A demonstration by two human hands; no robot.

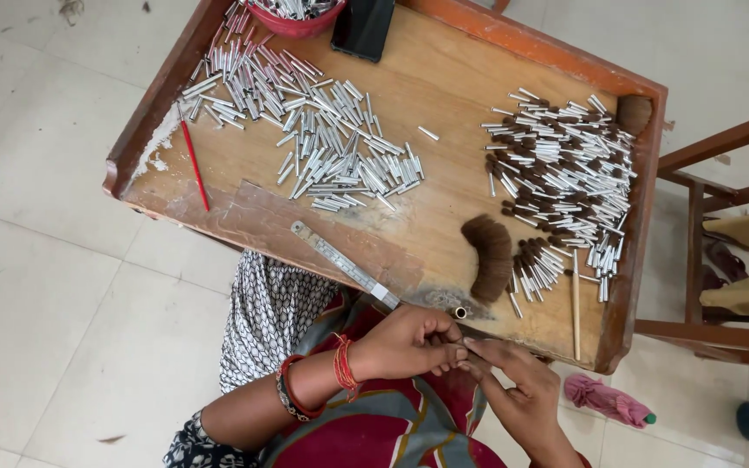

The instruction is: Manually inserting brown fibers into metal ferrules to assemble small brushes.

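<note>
left hand point(405, 342) and right hand point(513, 381) are pinching together at the wooden tray point(444, 78) near edge | held piece is hiding between fingertips, beside brown bristle tuft point(489, 256) | person is best keeping the pinch tight and level

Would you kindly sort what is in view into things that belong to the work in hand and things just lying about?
In the work:
left hand and right hand, fingertips together at the tray edge
bare metal tubes
tubes with dark tufts
loose dark bristle bundle

Lying about:
red pencil
metal ruler
pink cloth on the floor
</note>
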